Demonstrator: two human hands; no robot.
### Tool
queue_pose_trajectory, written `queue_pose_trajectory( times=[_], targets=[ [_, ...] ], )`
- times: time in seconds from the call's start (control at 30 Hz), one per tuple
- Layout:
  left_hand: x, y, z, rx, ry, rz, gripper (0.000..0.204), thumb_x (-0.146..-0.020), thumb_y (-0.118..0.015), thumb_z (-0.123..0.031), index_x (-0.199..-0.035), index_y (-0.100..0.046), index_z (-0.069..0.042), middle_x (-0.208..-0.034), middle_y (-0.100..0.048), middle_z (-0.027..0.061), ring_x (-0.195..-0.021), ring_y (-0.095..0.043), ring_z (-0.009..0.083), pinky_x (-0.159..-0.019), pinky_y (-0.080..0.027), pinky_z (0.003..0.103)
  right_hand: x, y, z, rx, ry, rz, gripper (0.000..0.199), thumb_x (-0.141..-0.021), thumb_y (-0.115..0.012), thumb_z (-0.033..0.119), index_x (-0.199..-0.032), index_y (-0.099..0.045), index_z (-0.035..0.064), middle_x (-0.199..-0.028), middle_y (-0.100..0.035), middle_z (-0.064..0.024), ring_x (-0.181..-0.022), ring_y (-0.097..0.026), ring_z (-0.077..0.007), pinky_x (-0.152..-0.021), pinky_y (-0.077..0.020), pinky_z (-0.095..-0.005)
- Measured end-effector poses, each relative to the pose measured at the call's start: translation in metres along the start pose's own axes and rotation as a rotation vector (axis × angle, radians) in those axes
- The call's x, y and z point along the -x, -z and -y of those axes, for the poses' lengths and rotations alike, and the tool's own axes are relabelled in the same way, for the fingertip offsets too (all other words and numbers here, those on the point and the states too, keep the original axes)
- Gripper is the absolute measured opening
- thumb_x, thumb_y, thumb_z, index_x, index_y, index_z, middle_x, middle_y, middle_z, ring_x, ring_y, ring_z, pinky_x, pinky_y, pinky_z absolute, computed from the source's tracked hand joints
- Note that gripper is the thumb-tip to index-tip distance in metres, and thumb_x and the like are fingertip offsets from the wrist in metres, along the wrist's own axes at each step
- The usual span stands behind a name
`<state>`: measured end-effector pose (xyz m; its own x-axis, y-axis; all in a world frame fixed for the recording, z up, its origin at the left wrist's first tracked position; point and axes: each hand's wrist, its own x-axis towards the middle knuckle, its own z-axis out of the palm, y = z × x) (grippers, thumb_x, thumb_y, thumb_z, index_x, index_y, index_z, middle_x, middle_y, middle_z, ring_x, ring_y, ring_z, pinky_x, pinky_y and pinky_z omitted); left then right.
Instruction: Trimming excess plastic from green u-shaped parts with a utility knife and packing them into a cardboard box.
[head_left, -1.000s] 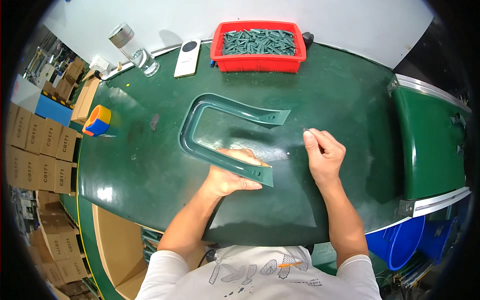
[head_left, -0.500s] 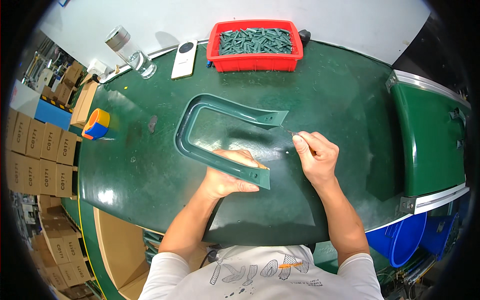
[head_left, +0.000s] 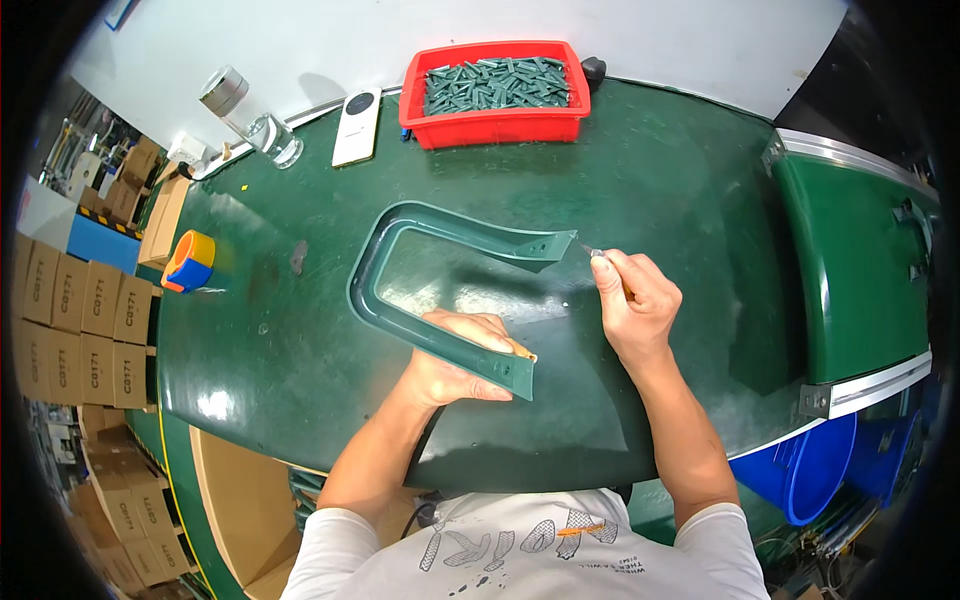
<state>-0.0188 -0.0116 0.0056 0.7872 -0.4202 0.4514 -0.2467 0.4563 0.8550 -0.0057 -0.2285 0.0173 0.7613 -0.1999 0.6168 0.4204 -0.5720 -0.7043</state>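
My left hand (head_left: 440, 378) is closed around the lower arm of a U-shaped green plastic channel (head_left: 366, 285). The channel's bend points left and its two open ends point right, held above the table. Small holes show near both ends. In my right hand (head_left: 642, 308) is a small knife (head_left: 595, 252) with a thin blade; most of its handle is hidden by my fingers. The blade tip lies just right of the channel's upper end, and they look slightly apart. Something orange-yellow (head_left: 522, 350) shows by my left fingers; I cannot tell what it is.
A red bin (head_left: 500, 130) full of small green pieces stands at the back of the green table (head_left: 690, 180). Left of it are a phone (head_left: 356, 130) and a glass bottle (head_left: 265, 135). Tape rolls (head_left: 190, 262) lie far left. A green metal-edged panel (head_left: 860, 270) stands right.
The channel has tilted, its upper and lower ends now lower in view. The knife tip has come away from the upper end, and my right hand is slightly higher. The background shifted a little left.
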Motion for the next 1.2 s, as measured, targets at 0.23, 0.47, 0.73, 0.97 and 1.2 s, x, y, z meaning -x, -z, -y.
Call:
queue_pose_trajectory(
  times=[0.23, 0.47, 0.73, 0.97, 1.2],
  targets=[
    [-0.002, 0.002, 0.001, -0.038, 0.015, 0.121, 0.037, -0.052, -0.089, -0.015, -0.081, -0.068, -0.006, -0.077, -0.069, 0.0161, -0.068, -0.066, 0.0260, -0.057, -0.050, 0.032, -0.020, 0.020, -0.017, -0.276, -0.424, 0.008, 0.025, -0.087, -0.065, 0.024, -0.087, -0.070, -0.0006, -0.071, -0.056, -0.0030, -0.054, -0.049, -0.0074, -0.047, -0.0372, -0.0224],
    [-0.003, 0.009, -0.002, -0.034, 0.032, 0.111, 0.037, -0.051, -0.089, -0.014, -0.081, -0.069, -0.004, -0.075, -0.068, 0.0144, -0.067, -0.064, 0.0246, -0.059, -0.047, 0.033, -0.019, 0.032, -0.003, -0.895, -0.686, 0.618, 0.041, -0.091, -0.057, 0.032, -0.069, -0.062, -0.0010, -0.048, -0.053, -0.0065, -0.039, -0.049, -0.0113, -0.040, -0.0375, -0.0242],
    [-0.004, 0.011, -0.002, -0.028, 0.023, 0.134, 0.038, -0.051, -0.088, -0.014, -0.082, -0.069, -0.003, -0.075, -0.068, 0.0134, -0.066, -0.063, 0.0237, -0.059, -0.046, 0.033, -0.018, 0.036, 0.000, -0.923, -0.630, 0.699, 0.040, -0.091, -0.057, 0.031, -0.068, -0.062, -0.0002, -0.046, -0.052, -0.0066, -0.036, -0.047, -0.0117, -0.038, -0.0367, -0.0249],
    [-0.004, 0.012, -0.003, -0.058, 0.057, 0.115, 0.039, -0.050, -0.088, -0.010, -0.083, -0.069, -0.002, -0.077, -0.068, 0.0148, -0.066, -0.063, 0.0238, -0.060, -0.047, 0.033, -0.017, 0.035, -0.002, -0.915, -0.629, 0.682, 0.040, -0.092, -0.057, 0.031, -0.067, -0.062, -0.0003, -0.046, -0.052, -0.0062, -0.037, -0.047, -0.0110, -0.038, -0.0368, -0.0244],
    [0.002, 0.008, 0.002, -0.053, 0.155, -0.013, 0.040, -0.052, -0.087, -0.005, -0.088, -0.068, 0.000, -0.080, -0.068, 0.0146, -0.077, -0.066, 0.0243, -0.067, -0.053, 0.034, -0.013, 0.026, -0.006, -0.547, -0.367, 0.540, 0.041, -0.092, -0.056, 0.029, -0.063, -0.061, -0.0002, -0.046, -0.051, -0.0023, -0.037, -0.046, -0.0084, -0.037, -0.0356, -0.0232]
  ],
)
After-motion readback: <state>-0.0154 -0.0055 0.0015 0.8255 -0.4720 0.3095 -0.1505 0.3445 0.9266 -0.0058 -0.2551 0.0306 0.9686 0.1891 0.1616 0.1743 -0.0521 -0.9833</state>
